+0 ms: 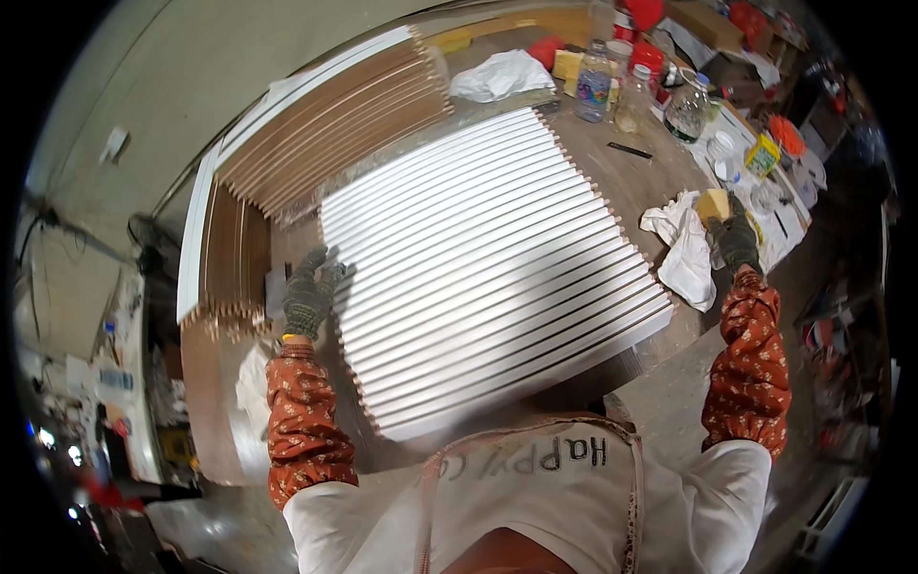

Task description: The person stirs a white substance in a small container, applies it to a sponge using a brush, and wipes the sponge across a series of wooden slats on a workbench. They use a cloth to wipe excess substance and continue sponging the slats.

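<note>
White slats [497, 258] lie side by side in a wide block across the middle of the table, their ends showing a brownish edge. My left hand [311, 292], in a dark knitted glove, is at the left ends of the slats, fingers apart and holding nothing. Whether its fingertips touch the slats I cannot tell. Out to the right, my gloved right hand [738, 244] grips a yellow sponge [711, 206]. A crumpled white cloth [687, 253] lies just left of that hand. Red flowered sleeves cover both my forearms.
Stacked boards [335, 120] with brown faces stand along the back left, and another stack [225, 249] sits at the left. At the back right are plastic bottles [594, 84], a short black strip [629, 150] and a white bag [502, 77]. A pale cloth [252, 387] lies near my left sleeve.
</note>
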Tool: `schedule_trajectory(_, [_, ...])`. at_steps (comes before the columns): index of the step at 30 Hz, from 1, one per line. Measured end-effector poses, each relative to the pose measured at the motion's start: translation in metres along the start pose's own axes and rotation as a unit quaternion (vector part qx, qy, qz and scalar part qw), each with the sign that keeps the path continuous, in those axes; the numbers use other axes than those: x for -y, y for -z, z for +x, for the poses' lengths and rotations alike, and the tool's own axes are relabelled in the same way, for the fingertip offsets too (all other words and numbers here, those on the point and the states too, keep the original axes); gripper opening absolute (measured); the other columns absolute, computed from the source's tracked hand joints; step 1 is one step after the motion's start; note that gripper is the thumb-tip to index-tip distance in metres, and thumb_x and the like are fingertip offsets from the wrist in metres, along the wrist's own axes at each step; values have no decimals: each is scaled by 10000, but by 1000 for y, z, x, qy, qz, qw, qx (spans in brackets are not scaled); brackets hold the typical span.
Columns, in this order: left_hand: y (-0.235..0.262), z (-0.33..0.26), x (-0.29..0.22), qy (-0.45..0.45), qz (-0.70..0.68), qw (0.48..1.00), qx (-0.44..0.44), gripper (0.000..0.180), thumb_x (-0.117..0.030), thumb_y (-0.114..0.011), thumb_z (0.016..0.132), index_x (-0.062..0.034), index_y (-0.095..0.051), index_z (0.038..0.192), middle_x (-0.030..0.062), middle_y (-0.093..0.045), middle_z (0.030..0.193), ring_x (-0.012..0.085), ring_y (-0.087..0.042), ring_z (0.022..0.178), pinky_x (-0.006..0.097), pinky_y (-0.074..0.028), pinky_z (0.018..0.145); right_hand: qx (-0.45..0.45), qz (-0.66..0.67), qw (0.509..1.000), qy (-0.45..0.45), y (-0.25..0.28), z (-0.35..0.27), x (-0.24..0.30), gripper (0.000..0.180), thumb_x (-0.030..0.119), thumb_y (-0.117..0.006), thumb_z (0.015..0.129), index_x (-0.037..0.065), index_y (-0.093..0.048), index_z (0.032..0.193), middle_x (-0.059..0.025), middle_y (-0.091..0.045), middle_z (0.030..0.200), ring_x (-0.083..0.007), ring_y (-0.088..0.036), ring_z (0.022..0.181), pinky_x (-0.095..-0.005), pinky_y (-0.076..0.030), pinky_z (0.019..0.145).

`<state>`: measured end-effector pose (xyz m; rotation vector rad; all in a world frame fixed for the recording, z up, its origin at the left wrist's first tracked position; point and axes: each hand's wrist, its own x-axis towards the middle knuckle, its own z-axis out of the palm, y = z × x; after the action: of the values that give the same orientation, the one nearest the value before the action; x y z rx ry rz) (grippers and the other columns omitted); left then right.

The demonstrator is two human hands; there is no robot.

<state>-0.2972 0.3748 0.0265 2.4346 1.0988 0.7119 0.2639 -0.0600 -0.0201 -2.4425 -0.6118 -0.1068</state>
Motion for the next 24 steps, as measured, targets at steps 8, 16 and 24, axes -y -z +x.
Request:
schedule_trajectory(8, [-37, 86, -5, -42, 98, 994, -10, 448, -208, -687, 803, 1, -549, 1175, 156, -589, 1148, 283, -590, 1017, 351, -472, 884, -118, 377, 901, -179, 18, 56, -77, 906, 282, -777, 735, -25, -240, 1397, -163, -618, 975, -168, -595, 607, -285, -467, 473])
schedule_trajectory(16, [-55, 128, 27, -83, 163, 983, -23, 395, -270, -591, 859, -27, -543, 1167, 183, -546, 1189, 352, -496, 1130, 426, -395, 965, 80, 104, 988, 87, -21, -29, 15, 868, 447, -696, 758, 89, -270, 1424, -196, -466, 1302, -367, -492, 1139, -408, -388, 967])
schedule_trajectory(24, [-97, 152, 30, -37, 252, 967, 0, 462, -405, -399, 932, -185, -447, 1336, 131, -438, 1362, 399, -373, 1257, 535, -282, 1027, 10, 110, 993, 52, -17, -32, 50, 417, 119, -689, 723, 57, -568, 1117, -122, -581, 1081, -221, -536, 1067, -313, -417, 923])
